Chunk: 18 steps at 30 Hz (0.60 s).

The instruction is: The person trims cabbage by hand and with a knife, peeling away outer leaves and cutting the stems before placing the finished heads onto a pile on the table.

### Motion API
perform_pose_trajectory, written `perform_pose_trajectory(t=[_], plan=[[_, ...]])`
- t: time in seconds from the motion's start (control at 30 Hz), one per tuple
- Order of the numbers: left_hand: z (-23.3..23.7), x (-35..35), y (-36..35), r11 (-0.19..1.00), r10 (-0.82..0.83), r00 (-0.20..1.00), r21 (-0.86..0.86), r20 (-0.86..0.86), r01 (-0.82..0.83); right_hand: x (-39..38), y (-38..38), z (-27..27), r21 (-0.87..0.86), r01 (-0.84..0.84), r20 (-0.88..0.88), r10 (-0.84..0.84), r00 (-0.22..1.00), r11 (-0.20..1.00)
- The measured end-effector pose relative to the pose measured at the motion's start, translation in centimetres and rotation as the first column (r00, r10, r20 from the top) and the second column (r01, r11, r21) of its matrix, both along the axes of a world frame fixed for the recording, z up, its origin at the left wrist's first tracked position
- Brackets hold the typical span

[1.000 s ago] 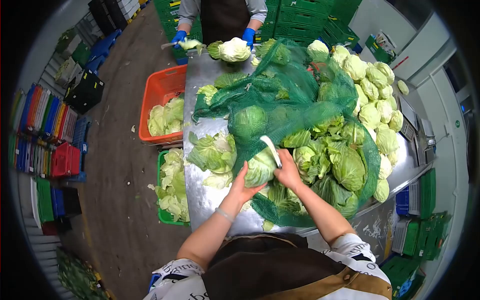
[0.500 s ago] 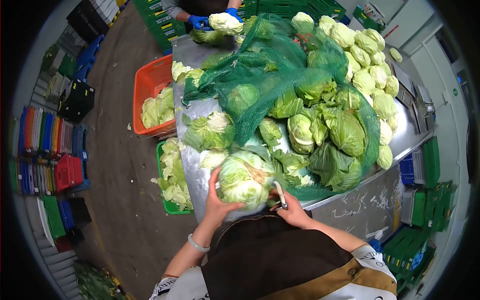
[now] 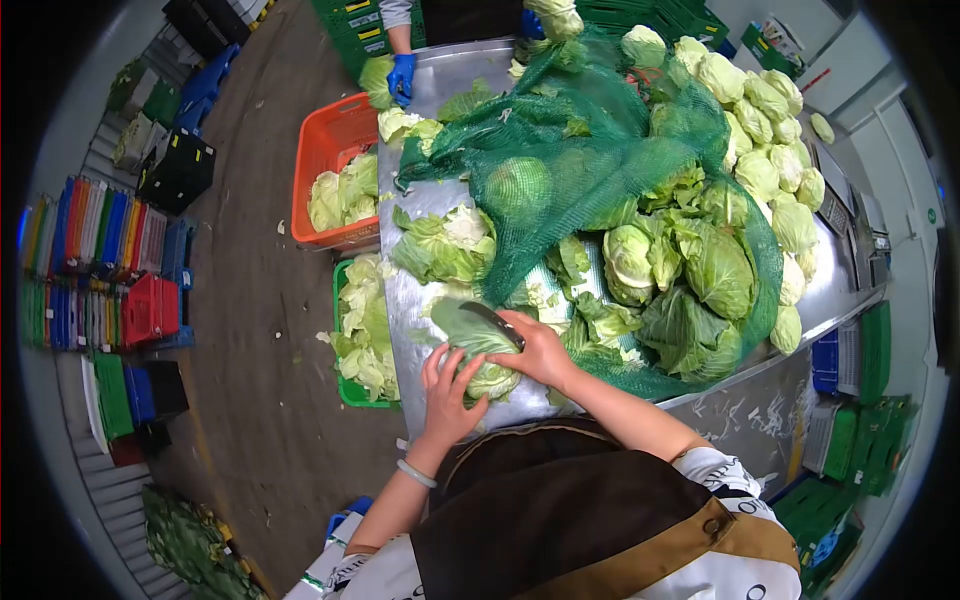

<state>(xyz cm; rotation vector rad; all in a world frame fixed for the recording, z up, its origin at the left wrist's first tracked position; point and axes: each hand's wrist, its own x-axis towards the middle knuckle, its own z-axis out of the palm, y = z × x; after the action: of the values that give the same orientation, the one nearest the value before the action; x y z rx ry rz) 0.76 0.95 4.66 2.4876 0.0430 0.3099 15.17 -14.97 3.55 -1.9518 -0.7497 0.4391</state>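
Hands [image 3: 452,392] hold cabbage [image 3: 478,345] (left) and knife [image 3: 492,321] (right), sleeve lettering [image 3: 750,506] apparently including "O"

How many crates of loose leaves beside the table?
2: an orange crate at the left edge of the table, and a green crate nearer the wearer. Others could be hidden under the tabletop.

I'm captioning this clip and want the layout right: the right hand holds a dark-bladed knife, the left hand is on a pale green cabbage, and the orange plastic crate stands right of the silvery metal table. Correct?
Only the crate's side is wrong: the head view shows the orange plastic crate left of the silvery metal table. The rest stands.
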Motion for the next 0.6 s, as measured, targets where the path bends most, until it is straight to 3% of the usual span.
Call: perform_pose_trajectory(t=[0.1, 0.17, 0.2, 0.23, 0.3, 0.37, 0.43, 0.47, 0.57, 0.6], plan=[[-0.5, 2.3, 0.8, 0.976, -0.114, 0.993, -0.182, 0.033, 0.118, -0.9, -0.5, -1.3, -0.037, 0.085, 0.062, -0.082, 0.995, 0.996], [-0.3, 3.9, 0.2, 0.94, -0.146, 0.989, -0.314, -0.027, 0.13, -0.4, -0.9, -2.5, 0.027, 0.234, -0.075, -0.231, 0.97, 0.972], [-0.3, 4.2, -0.2, 0.953, -0.136, 0.988, -0.284, -0.078, 0.109, -0.5, -1.2, -3.0, 0.046, 0.314, -0.151, -0.305, 0.94, 0.948], [-0.5, 4.6, -0.4, 0.952, -0.109, 0.991, -0.293, -0.076, 0.083, -0.5, -1.5, -3.4, 0.038, 0.503, -0.35, -0.46, 0.816, 0.864], [-1.1, 5.0, -1.0, 0.949, -0.067, 0.994, -0.312, -0.081, 0.038, 0.6, -3.0, -4.9, -0.227, 0.612, -0.505, -0.629, 0.591, 0.758], [-1.8, 4.7, -1.2, 0.961, -0.072, 0.992, -0.274, -0.106, 0.04, 2.3, -6.6, -12.9, -0.325, 0.718, -0.249, -0.788, 0.563, 0.615], [-2.4, 3.8, -0.9, 0.967, -0.084, 0.987, -0.249, -0.138, 0.048, 3.1, -9.3, -10.9, -0.262, 0.626, -0.009, -0.65, 0.76, 0.735], [-2.8, 3.0, -1.0, 0.969, -0.05, 0.984, -0.248, -0.171, 0.006, 3.1, -10.3, -10.2, -0.338, 0.503, 0.031, -0.525, 0.851, 0.796], [-0.5, 2.5, -1.2, 0.978, -0.145, 0.957, -0.182, -0.251, 0.1, 1.5, -10.6, -2.6, -0.407, 0.467, 0.17, -0.437, 0.883, 0.786], [-0.9, 2.7, -1.2, 0.977, -0.2, 0.947, -0.129, -0.25, 0.172, 0.8, -11.3, -2.0, -0.361, 0.423, 0.271, -0.341, 0.9, 0.831]])
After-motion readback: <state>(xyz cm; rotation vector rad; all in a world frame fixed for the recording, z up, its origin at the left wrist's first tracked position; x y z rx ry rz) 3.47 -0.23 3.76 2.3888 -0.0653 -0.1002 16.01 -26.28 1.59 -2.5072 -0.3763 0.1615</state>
